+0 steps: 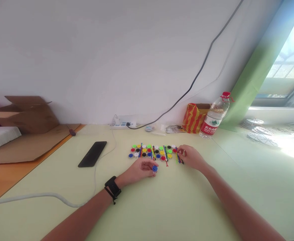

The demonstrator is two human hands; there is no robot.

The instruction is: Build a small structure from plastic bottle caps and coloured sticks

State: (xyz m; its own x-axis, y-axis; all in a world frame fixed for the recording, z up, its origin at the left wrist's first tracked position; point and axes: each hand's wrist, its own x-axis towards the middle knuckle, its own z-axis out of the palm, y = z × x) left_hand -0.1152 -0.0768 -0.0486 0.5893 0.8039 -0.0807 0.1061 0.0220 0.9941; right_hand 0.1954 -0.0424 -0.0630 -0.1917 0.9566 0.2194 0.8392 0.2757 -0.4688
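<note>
Between the thumb and fingers of my left hand (140, 170) is a small round piece with a blue top (154, 168), held just above the table. My right hand (189, 156) is closed in a pinch at the right end of the rows, by a bundle of thin coloured sticks (179, 157). Whether its fingertips grip a stick or a disc is too small to tell. Several round clear-based pieces with coloured tops (149, 150) stand in rows. More bundles of thin sticks (165, 153) lie between groups of them.
A black phone (92, 154) lies at left, beside a white cable (49, 194). Along the wall are a power strip (123, 122), a striped bag (192, 118) and a large water bottle (214, 117). An open cardboard box (33, 113) is at far left; stacked discs (261, 134) are at right.
</note>
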